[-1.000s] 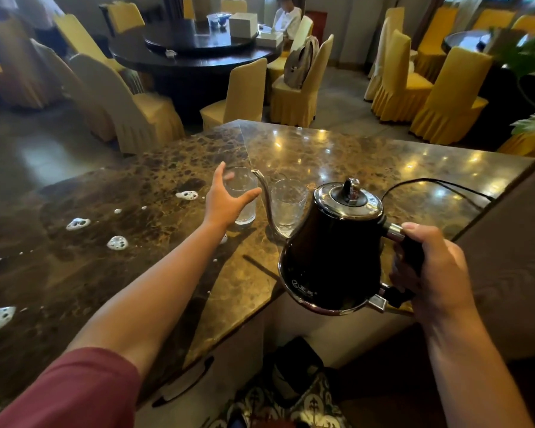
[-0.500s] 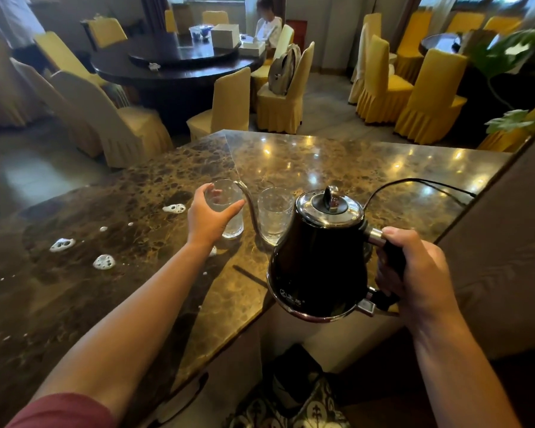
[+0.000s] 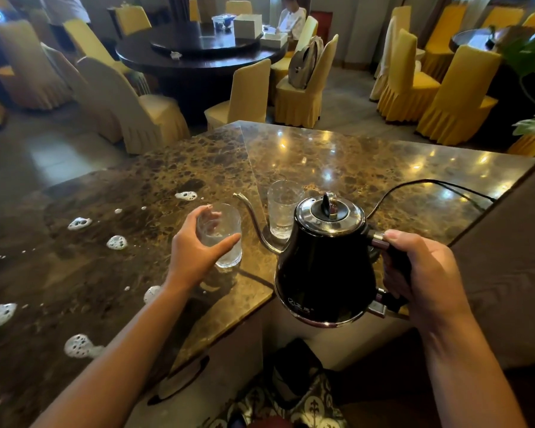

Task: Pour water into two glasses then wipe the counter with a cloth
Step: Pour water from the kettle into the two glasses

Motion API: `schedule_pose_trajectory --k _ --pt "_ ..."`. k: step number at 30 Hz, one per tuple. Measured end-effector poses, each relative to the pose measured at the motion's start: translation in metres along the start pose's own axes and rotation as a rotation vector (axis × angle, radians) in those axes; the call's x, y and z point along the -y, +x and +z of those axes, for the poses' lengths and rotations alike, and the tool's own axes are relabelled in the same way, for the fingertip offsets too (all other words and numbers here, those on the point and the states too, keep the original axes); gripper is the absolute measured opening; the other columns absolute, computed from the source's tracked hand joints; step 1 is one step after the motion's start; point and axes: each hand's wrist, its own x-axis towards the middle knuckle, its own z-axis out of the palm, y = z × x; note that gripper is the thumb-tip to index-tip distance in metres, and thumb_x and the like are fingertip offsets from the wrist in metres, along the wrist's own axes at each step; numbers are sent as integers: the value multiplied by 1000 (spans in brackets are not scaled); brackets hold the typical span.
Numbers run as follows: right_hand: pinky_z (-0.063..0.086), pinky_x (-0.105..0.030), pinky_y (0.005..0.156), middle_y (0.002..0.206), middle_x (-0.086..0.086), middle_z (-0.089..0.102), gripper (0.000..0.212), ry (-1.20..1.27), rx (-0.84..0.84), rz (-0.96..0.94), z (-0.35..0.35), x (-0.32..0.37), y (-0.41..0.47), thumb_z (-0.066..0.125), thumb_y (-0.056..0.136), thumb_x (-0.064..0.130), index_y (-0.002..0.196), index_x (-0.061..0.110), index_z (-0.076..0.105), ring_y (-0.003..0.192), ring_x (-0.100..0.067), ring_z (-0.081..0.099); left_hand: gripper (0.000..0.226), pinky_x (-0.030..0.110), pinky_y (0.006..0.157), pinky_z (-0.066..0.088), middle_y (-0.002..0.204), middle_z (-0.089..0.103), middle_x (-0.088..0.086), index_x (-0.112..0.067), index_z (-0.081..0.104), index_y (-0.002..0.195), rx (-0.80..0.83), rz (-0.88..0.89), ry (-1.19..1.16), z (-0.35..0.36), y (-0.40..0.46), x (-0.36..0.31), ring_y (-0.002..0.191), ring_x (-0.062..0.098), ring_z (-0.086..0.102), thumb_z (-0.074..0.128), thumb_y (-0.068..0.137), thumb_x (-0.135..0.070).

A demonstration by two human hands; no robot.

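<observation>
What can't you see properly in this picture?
- Kettle water level: hidden by its black wall, head view.
- Kettle handle: mostly covered by the right hand.
- Cord end: passes behind the ledge on the right.
- Cloth: none in view.

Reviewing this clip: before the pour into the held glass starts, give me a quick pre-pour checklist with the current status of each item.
1. Left hand grips the near glass: ok.
2. Right hand grips the kettle by its handle: ok.
3. Kettle lid seated: ok.
4. Spout tip over the near glass's mouth: not ok, it sits just beside the rim.
5. Far glass upright on the counter: ok.
6. Water level in kettle: cannot tell.
</observation>
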Motion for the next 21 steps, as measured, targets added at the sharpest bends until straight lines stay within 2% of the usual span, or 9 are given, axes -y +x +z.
schedule_pose_trajectory --k 3,8,14,18,21 --pt "22 -23 39 38 1 36 45 -32 21 -13 3 2 -1 68 80 47 56 10 58 33 -13 27 78 37 99 58 120 71 -12 -33 55 134 -17 0 16 -3 -12 0 112 9 69 85 70 -65" --pt "22 -25 40 39 -1 35 45 -61 77 -27 5 8 1 68 80 46 53 12 55 33 -13 26 81 39 101 57 121 70 -11 -27 53 137 4 -2 44 -4 -23 2 113 10 69 88 71 -57" --pt "22 -22 39 39 -2 36 58 -114 85 -33 5 13 2 69 80 46 57 -3 46 32 -13 26 82 25 99 55 120 70 -11 -24 53 137 -2 -8 37 -11 -31 3 112 5 69 88 69 -54" --pt "21 -25 40 45 -9 36 49 -159 110 -51 8 17 1 69 80 46 57 4 58 36 -15 26 81 14 97 50 121 69 -14 -26 52 138 11 1 36 -13 -33 3 112 0 67 88 70 -53" --pt "23 -22 39 44 -10 36 52 -190 111 -53 11 19 2 69 79 47 54 3 55 35 -15 27 83 13 97 50 123 69 -12 -23 52 139 17 -1 32 -14 -34 4 114 -2 66 87 70 -53"
